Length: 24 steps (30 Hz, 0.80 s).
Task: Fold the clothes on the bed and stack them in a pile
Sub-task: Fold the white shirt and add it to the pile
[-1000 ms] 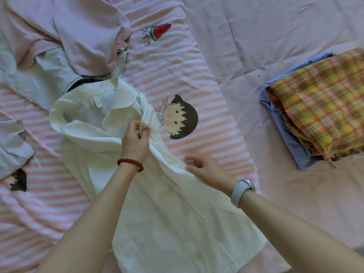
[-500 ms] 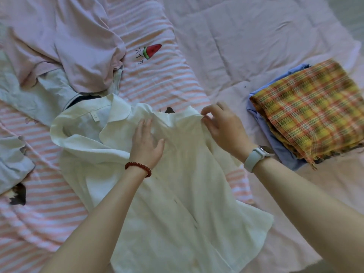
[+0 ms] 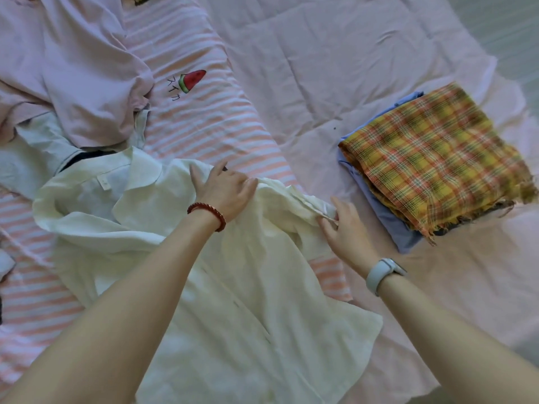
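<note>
Since half a second ago your right hand [image 3: 347,228] has slid outward and down along the shirt [image 3: 262,287], from the shoulder edge to the sleeve end, while your left hand [image 3: 224,191] has shifted up and right across the chest panel. Your right hand now pinches the sleeve cuff [image 3: 319,209] between thumb and fingers, cuff fabric bunched just left of the fingertips. Your left hand lies flat, fingers straight and spread, pressing the shirt just right of the collar [image 3: 131,182]; nothing gripped there. A red bead bracelet [image 3: 207,214] sits on your left wrist, a pale watch [image 3: 380,274] on the right. The shirt is white, spread open-side up on the striped sheet [image 3: 204,123], collar to the left of your left hand, hem toward you under both forearms. Just right of the pinching hand, apart from it, the folded pile: a plaid cloth [image 3: 431,164] on top of a blue garment [image 3: 390,228], resting on the pink quilt [image 3: 320,68]. Beyond your left hand and to its left, an unfolded pink garment [image 3: 75,68] lies over a pale blue one [image 3: 32,158], both touching the shirt's collar side. A watermelon print [image 3: 191,80] shows on the sheet, beyond the left hand.
</note>
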Each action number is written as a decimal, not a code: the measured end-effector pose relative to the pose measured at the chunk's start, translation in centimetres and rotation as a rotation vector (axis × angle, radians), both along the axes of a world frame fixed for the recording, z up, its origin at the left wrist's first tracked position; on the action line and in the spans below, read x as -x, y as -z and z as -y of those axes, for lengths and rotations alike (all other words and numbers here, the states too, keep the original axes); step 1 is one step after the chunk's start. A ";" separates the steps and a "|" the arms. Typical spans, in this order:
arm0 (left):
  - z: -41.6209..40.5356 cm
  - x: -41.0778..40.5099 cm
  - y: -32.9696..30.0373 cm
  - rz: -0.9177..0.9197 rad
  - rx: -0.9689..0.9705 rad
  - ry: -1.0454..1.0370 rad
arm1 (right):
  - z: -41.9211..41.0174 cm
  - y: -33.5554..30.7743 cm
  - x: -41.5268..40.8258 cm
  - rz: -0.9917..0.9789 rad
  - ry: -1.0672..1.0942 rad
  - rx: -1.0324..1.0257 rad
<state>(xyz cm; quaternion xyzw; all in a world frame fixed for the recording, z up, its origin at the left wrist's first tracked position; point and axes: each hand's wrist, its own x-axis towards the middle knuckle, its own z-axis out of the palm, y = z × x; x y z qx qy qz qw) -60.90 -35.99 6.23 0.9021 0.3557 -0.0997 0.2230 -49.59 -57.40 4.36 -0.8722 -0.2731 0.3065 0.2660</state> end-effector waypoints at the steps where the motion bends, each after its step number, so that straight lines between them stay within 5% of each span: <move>1: 0.0 -0.2 -0.2 0.002 0.002 -0.008 | -0.2 0.0 -0.5 -0.032 -0.025 0.030; 9: 0.1 -1.0 -4.0 0.037 0.186 0.067 | 0.0 -6.5 -6.8 0.031 -0.192 -0.010; 17: -0.5 -5.0 -7.0 0.060 0.145 0.106 | 1.5 -12.7 -14.6 -0.106 0.510 -0.427; 24: 0.9 -8.1 -5.1 -0.040 0.051 0.085 | 5.3 -10.1 -22.4 -0.153 0.996 -0.482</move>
